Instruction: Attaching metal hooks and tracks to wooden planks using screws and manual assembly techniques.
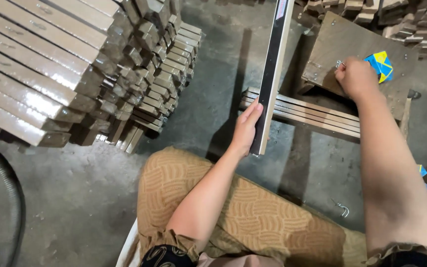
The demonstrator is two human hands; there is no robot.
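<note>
Left hand (245,129) grips slat (272,74) edge; right hand (356,76) pinches hook (339,64)

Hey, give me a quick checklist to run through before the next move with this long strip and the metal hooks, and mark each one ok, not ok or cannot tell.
1. Left hand grips the long dark strip near its lower end: ok.
2. Strip stands clear of the stacked slats: ok.
3. Right hand rests on the wooden board at a small metal hook: ok.
4. Hook actually pinched in the fingers: cannot tell.
5. Loose hook lies on the floor by the knee: not ok.
</note>
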